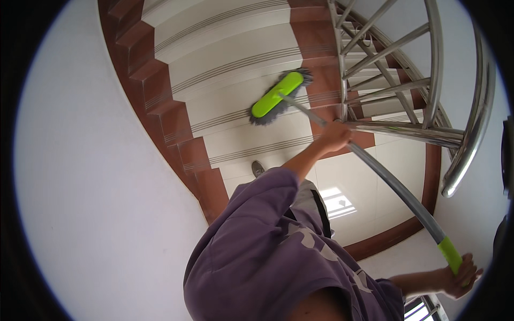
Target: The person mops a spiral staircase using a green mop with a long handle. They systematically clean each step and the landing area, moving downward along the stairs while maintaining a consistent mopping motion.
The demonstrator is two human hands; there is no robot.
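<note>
A dust mop with a lime-green oblong head (278,94) and a grey fringe lies slantwise on a stair tread in front of me. One end of it covers part of the grooved tread edge; the other reaches the red-brown border. My left hand (336,136) is closed around the lower part of the grey mop pole (395,186), close to the foot of the metal railing. Far to the right, my right hand (462,277) grips the green handle sleeve (450,253) at the pole's upper end.
Pale stairs (229,52) with red-brown borders climb ahead. A stainless-steel railing (405,130) stands on the right, its curved handrail (468,160) close to the pole. A white wall (100,180) runs along the left. My shoe (258,168) is near the lowest tread edge; tiled landing (385,172) lies to the right.
</note>
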